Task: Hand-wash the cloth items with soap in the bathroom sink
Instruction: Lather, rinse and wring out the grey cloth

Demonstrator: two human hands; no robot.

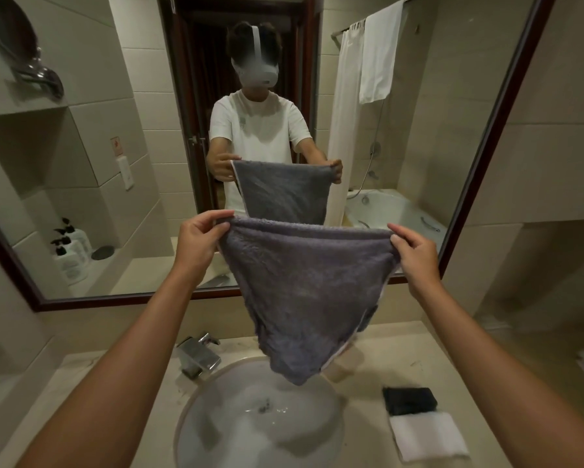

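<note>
Your towel (304,292) hides the sink's (196,410) back rim; the white cloth (427,435) at the bench's right edge looks blurred.

A beige stone counter (358,413) carries a round sink (189,417) with a chrome faucet (197,356); right of the right hand's fingers (406,245), well below, lie a folded black cloth (409,400) and a white cloth (427,437).

Both bare forearms reach forward and up, well apart. Left hand (199,241) raised, thumb and curled fingers pinching the grey towel's (304,292) top left corner. Right hand (415,258) at the same height, fingers curled, pinching the top right corner, knuckles toward camera.
</note>
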